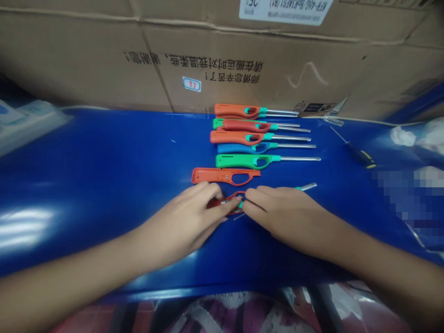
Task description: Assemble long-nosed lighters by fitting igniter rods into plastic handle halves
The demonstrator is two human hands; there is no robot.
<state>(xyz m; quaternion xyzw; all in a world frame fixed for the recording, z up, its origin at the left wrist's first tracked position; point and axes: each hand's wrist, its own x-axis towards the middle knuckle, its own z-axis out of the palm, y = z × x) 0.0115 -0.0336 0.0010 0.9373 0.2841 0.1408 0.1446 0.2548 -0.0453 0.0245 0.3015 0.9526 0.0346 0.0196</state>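
Note:
An opened gas lighter (215, 203) with a red-orange handle shell lies on the blue table between my hands, its inner parts partly showing. My left hand (197, 208) grips the handle end, thumb and fingertips pressed close to the teal trigger (240, 204). Bent fingers of my right hand (274, 203) pinch at the trigger side and cover the lighter's neck. Beyond that hand the tip of a metal tube (308, 187) sticks out. Just above my left hand rests a loose orange shell half (208, 175), hollow side up. A thin pin-like piece (239, 216) lies below the lighter.
Several closed lighters, among them a green one (236, 161) and a blue one (239, 148), are stacked in a row toward the large cardboard box (104, 64). A screwdriver (357, 152) lies at the right, near crumpled white tissue (402, 137). The table's front edge (156, 293) runs below my wrists.

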